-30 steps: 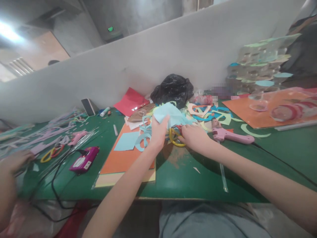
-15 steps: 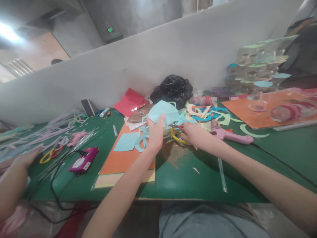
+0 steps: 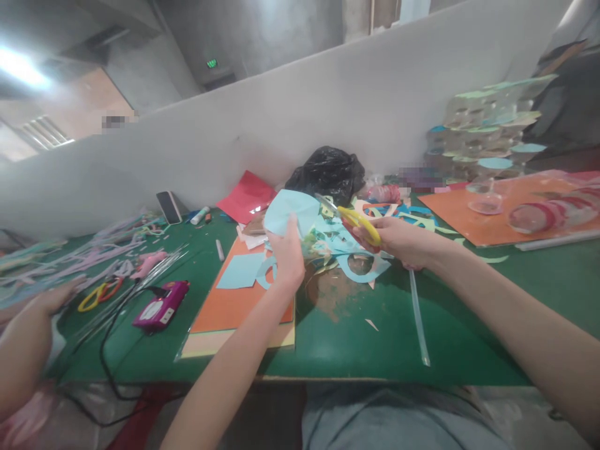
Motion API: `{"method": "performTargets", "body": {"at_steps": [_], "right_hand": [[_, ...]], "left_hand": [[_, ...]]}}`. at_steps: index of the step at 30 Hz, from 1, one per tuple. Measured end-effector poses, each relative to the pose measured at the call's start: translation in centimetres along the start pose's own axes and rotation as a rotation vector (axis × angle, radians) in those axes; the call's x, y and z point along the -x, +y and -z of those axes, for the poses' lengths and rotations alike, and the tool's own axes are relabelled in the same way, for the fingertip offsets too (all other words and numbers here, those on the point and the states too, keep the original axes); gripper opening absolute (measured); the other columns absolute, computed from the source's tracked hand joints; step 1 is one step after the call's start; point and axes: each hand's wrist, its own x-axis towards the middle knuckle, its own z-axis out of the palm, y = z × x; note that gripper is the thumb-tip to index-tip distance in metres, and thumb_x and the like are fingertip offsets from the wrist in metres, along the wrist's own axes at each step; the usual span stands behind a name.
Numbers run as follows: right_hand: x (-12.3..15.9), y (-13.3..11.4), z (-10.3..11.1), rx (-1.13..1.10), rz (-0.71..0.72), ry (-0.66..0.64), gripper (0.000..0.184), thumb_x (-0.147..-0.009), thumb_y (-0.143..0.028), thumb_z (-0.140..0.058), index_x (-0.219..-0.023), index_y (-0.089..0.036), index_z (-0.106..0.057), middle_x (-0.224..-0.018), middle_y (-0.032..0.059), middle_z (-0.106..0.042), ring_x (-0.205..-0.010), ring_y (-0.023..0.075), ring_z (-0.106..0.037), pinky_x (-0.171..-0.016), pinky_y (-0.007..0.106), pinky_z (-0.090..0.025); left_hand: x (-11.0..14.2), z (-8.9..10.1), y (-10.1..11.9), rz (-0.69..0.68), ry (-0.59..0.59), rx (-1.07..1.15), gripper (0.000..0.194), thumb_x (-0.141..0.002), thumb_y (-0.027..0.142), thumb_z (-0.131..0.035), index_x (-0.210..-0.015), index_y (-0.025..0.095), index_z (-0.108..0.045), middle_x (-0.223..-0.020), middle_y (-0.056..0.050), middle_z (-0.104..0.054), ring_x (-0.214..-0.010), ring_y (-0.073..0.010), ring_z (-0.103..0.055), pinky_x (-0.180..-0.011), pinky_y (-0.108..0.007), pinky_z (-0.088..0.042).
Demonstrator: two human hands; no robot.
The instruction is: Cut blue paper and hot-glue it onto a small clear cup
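Note:
My left hand [image 3: 287, 253] pinches a light blue paper piece [image 3: 291, 207] with a rounded edge, thumb on its near face. To its right, my right hand [image 3: 400, 240] is closed around the handles of yellow scissors [image 3: 359, 225]. Their blades point up and left towards the paper, apart from it. Below the scissors lies a light blue cut-out scrap [image 3: 365, 270] with a round hole. Light blue and green paper scraps are heaped behind and between my hands. A square of light blue paper [image 3: 239, 271] rests on orange sheets [image 3: 220, 309] by my left forearm.
A black plastic bag [image 3: 328, 172] sits against the wall. Left are a magenta box [image 3: 162, 304] with a cable, another scissors [image 3: 96, 297] and another person's arm [image 3: 28, 337]. A clear strip [image 3: 419, 319] lies front right; a red-striped bottle [image 3: 539, 215] lies far right.
My right hand has lifted the scissors and drawn them right, away from the paper. The paper in my left hand has shifted slightly left. The pink glue gun is now hidden from view.

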Motion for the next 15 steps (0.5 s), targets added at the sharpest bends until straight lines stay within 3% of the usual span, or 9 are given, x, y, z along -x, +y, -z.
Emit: {"method": "performTargets", "body": {"at_steps": [3, 6, 9, 12, 15], "right_hand": [[0.0, -0.1, -0.2, -0.259, 0.121, -0.113, 0.031, -0.085, -0.045, -0.069, -0.076, -0.021, -0.052, -0.068, -0.0013, -0.047, -0.06, 0.0122, -0.041, -0.054, 0.028, -0.04], [-0.3, 0.3, -0.6, -0.404, 0.107, -0.195, 0.035, -0.077, -0.037, -0.078, -0.083, -0.021, -0.048, -0.074, -0.0027, -0.05, -0.063, 0.011, -0.046, -0.059, 0.026, -0.044], [-0.6, 0.7, -0.9, -0.491, 0.095, -0.189, 0.051, -0.067, -0.035, -0.088, -0.083, -0.023, -0.041, -0.07, -0.0077, -0.043, -0.058, 0.008, -0.043, -0.055, 0.024, -0.043], [-0.7, 1.0, -0.9, -0.548, 0.092, -0.199, 0.055, -0.073, -0.053, -0.084, -0.085, -0.024, -0.038, -0.067, -0.0102, -0.035, -0.052, 0.0058, -0.034, -0.048, 0.021, -0.035], [-0.8, 1.6, -1.0, -0.376, 0.102, -0.212, 0.054, -0.085, -0.075, -0.059, -0.086, -0.024, -0.042, -0.066, -0.0083, -0.036, -0.052, 0.0083, -0.033, -0.045, 0.022, -0.034]], "left_hand": [[-0.1, 0.0, 0.0, 0.009, 0.003, -0.012, 0.065, -0.085, 0.05, -0.07, -0.139, 0.025, -0.043, -0.138, -0.013, -0.062, -0.13, -0.025, -0.059, -0.112, -0.04, -0.043], [-0.1, -0.1, 0.1, -0.014, -0.001, -0.012, 0.058, -0.085, 0.048, -0.07, -0.133, 0.024, -0.048, -0.136, -0.013, -0.063, -0.128, -0.0247, -0.06, -0.112, -0.04, -0.044], [0.0, -0.2, 0.3, -0.013, -0.012, 0.006, 0.054, -0.084, 0.044, -0.072, -0.13, 0.025, -0.051, -0.136, -0.01, -0.064, -0.124, -0.0234, -0.062, -0.112, -0.04, -0.045], [0.0, -0.3, 0.1, -0.01, -0.016, 0.016, 0.053, -0.083, 0.044, -0.072, -0.129, 0.025, -0.053, -0.136, -0.009, -0.065, -0.125, -0.0237, -0.062, -0.113, -0.039, -0.045], [0.0, -0.3, -0.1, 0.011, -0.001, 0.008, 0.053, -0.083, 0.043, -0.073, -0.129, 0.024, -0.054, -0.137, -0.009, -0.065, -0.128, -0.0242, -0.061, -0.114, -0.038, -0.044]]}}
